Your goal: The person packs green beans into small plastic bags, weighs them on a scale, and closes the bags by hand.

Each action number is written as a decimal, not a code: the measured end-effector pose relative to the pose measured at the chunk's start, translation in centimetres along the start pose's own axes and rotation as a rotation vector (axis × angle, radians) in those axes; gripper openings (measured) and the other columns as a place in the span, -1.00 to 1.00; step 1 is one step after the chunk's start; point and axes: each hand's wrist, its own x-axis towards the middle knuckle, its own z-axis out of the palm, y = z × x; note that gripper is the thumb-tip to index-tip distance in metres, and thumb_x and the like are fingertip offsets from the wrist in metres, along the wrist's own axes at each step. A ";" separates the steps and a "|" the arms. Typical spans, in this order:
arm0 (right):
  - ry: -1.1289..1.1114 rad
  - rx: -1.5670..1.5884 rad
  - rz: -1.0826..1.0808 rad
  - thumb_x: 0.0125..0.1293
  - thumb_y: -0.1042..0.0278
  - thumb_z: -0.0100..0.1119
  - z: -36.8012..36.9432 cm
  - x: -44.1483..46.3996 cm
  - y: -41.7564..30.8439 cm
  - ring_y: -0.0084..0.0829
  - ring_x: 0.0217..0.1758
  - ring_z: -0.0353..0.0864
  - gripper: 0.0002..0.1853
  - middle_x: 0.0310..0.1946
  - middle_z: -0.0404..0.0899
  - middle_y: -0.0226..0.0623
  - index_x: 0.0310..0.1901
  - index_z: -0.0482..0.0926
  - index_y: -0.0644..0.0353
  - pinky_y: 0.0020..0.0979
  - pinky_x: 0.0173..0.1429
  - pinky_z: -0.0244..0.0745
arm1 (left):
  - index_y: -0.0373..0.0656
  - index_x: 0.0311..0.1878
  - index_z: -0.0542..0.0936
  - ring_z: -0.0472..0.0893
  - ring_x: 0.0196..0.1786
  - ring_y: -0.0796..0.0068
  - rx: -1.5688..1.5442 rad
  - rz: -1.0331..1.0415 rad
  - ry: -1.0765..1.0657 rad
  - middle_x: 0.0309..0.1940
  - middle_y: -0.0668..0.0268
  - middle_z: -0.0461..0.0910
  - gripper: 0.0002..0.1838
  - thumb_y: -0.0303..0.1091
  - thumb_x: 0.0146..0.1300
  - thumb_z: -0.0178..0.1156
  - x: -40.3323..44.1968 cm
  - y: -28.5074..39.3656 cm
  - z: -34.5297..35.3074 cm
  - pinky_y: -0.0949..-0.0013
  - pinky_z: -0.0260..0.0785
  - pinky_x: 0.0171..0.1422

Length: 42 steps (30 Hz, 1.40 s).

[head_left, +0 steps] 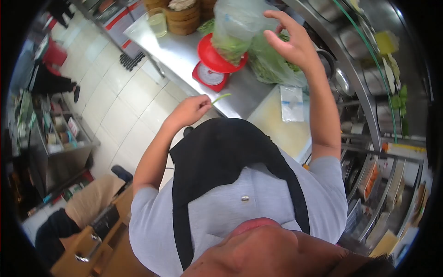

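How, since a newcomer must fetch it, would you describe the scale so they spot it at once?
Find the steel table beyond the black apron. Near its edge, past the left hand, sits the scale, topped by a red bowl. Its red body and round white dial set it apart from the bags of greens nearby.

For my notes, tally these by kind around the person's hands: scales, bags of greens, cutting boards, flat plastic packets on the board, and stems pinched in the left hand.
Red scale: 1
Bags of greens: 2
Cutting board: 1
Flat plastic packet: 1
Green stem in the left hand: 1
Total: 6
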 end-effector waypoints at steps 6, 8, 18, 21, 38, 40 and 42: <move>-0.290 0.032 0.583 0.46 0.13 0.21 2.8 -8.2 18.7 -0.17 -0.22 0.75 -0.67 -0.31 0.76 -0.09 -0.06 0.71 0.28 -0.19 -0.06 0.61 | -0.27 -0.13 0.60 0.47 -0.37 0.62 -0.133 -0.026 -0.089 -0.44 0.38 0.54 -0.86 -0.39 0.46 0.28 1.8 3.0 0.1 0.41 0.40 -0.23; -0.423 -0.230 0.719 0.44 0.12 0.21 5.3 -9.9 23.4 -0.11 -0.10 0.79 -0.66 -0.20 0.79 -0.05 -0.03 0.73 0.25 -0.17 -0.01 0.64 | -0.27 -0.13 0.60 0.47 -0.36 0.66 -0.134 0.014 -0.116 -0.44 0.41 0.54 -0.86 -0.37 0.46 0.28 3.1 3.0 1.9 0.42 0.40 -0.23; -0.904 -0.551 0.572 0.25 0.36 0.23 6.6 -10.4 23.6 0.01 -0.02 0.80 -0.73 -0.10 0.79 -0.01 -0.07 0.79 0.18 -0.03 0.04 0.65 | -0.21 -0.16 0.61 0.71 -0.21 0.02 0.374 0.152 -0.145 -0.25 0.07 0.72 -0.82 -0.28 0.35 0.25 9.7 -0.4 10.1 0.02 0.54 -0.08; -0.819 -0.573 0.479 0.24 0.39 0.21 5.6 -11.8 23.6 0.03 -0.02 0.79 -0.74 -0.12 0.78 0.03 -0.08 0.78 0.20 -0.01 0.05 0.64 | -0.19 -0.13 0.60 0.73 -0.16 -0.03 0.547 0.126 -0.194 -0.20 0.05 0.73 -0.80 -0.25 0.35 0.21 10.8 -0.3 10.8 -0.07 0.55 -0.03; 0.159 0.219 0.705 0.49 0.12 0.12 3.2 -12.6 25.0 -0.07 -0.29 0.69 -0.61 -0.38 0.67 0.06 -0.23 0.65 0.37 -0.07 -0.09 0.51 | -0.24 -0.13 0.50 0.58 -0.36 0.57 -0.591 0.057 0.025 -0.29 0.25 0.68 -0.84 -0.34 0.56 0.13 19.4 11.4 11.5 0.43 0.48 -0.23; 0.251 0.320 0.925 0.52 0.17 0.12 3.8 -12.0 23.6 -0.41 -0.27 0.65 -0.66 -0.47 0.58 -0.38 -0.18 0.64 0.35 -0.20 -0.13 0.52 | -0.24 -0.11 0.49 0.59 -0.34 0.58 -0.718 0.096 0.075 -0.23 0.23 0.69 -0.85 -0.35 0.59 0.09 22.1 13.5 12.3 0.45 0.49 -0.20; 0.307 0.319 0.828 0.51 0.18 0.12 4.3 -11.9 21.6 -0.22 -0.28 0.68 -0.67 -0.44 0.62 -0.17 -0.17 0.64 0.34 -0.13 -0.11 0.52 | -0.27 -0.06 0.49 0.60 -0.29 0.57 -0.897 0.154 0.260 -0.13 0.20 0.68 -0.86 -0.38 0.58 0.10 25.1 15.0 13.1 0.44 0.52 -0.16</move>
